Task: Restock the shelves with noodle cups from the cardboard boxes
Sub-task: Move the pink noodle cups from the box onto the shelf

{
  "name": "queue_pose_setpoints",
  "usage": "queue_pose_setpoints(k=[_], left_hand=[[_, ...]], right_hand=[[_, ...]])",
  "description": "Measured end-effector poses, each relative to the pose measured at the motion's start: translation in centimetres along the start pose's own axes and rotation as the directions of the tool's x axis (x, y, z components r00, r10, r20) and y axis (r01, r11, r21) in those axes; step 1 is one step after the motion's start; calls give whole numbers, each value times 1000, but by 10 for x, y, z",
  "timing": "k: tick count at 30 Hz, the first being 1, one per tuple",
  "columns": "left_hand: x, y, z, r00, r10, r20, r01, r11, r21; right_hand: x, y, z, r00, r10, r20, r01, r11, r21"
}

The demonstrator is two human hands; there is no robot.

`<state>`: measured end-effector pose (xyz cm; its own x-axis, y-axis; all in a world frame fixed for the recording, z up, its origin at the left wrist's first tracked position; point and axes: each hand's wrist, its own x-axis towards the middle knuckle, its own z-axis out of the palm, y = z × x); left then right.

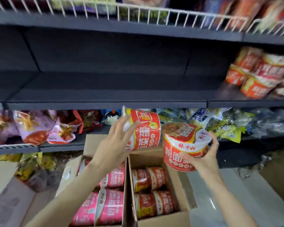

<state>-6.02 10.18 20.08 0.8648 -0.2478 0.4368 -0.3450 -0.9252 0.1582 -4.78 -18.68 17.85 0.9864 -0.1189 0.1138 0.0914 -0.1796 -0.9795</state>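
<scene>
Red noodle cups, head view: one in left hand, fingers loosely round its side; one gripped by right hand, cup. Middle shelf holds few stocked cups at right. Cardboard boxes remain well filled; restocking judged early.

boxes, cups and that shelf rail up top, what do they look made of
Boxes: plain brown cardboard, matte, with cut flaps folded open. Cups, like the one in the right hand at: probably paper or plastic under glossy printed film, which shines and wrinkles. Rail: thin wire, likely white-coated metal. Shelf: looks like dark painted metal, matte.
</scene>
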Motion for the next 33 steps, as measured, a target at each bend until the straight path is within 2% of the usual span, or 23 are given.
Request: queue_pose_setpoints(k=[2,4,7,11,14,18,21,23,24,25,26,27,28,29,30,31,32,33], left_hand=[[14,2,-22,990,44,-135,-43,999,9],[33,6,-36,975,80,-205,-74,997,38],[66,3,-39,964,103,-247,-84,993,85],[113,-18,-24,970,71,-233,-33,986,164],[146,-52,-12,990,79,-117,-38,947,320],[186,-88,-10,985,150,83,-170,789,590],[213,-107,0,893,228,387,-441,611,657],[220,-115,13,860,280,426,-505,579,640],[220,-118,19,868,314,386,-495,618,611],[217,-118,26,893,369,257,-450,709,543],[212,-116,33,927,373,27,-345,825,446],[204,-112,41,941,232,-246,-160,947,279],[196,-105,47,896,-55,-441,54,998,-16],[193,-100,54,801,-382,-461,222,905,-364],[192,-98,65,720,-613,-326,314,706,-635],[193,-100,76,697,-693,-184,352,554,-754],[195,-103,85,725,-678,-119,360,521,-774],[198,-104,91,758,-644,-103,350,535,-769]], right_hand=[[20,-27,6,996,-84,-18,84,996,24],[53,-46,12,987,-147,-66,149,988,29],[111,-65,21,971,-215,-101,220,975,41],[171,-67,35,958,-249,-145,254,967,22],[195,-61,57,953,-282,-111,286,958,15],[213,-52,82,949,-299,-105,303,952,31],[220,-46,95,957,-278,-85,282,958,45],[223,-44,104,959,-272,-81,276,960,51],[224,-44,108,961,-263,-84,268,962,60],[224,-45,111,964,-251,-91,258,963,75],[224,-45,114,966,-239,-99,248,965,89],[223,-46,116,967,-231,-107,242,965,100],[222,-48,116,967,-228,-113,240,964,113],[220,-50,116,967,-227,-119,242,962,127],[217,-53,115,965,-231,-125,248,958,141],[214,-57,115,962,-238,-131,257,954,152],[210,-61,113,958,-251,-137,271,949,161],[205,-66,112,954,-265,-143,287,943,170]])
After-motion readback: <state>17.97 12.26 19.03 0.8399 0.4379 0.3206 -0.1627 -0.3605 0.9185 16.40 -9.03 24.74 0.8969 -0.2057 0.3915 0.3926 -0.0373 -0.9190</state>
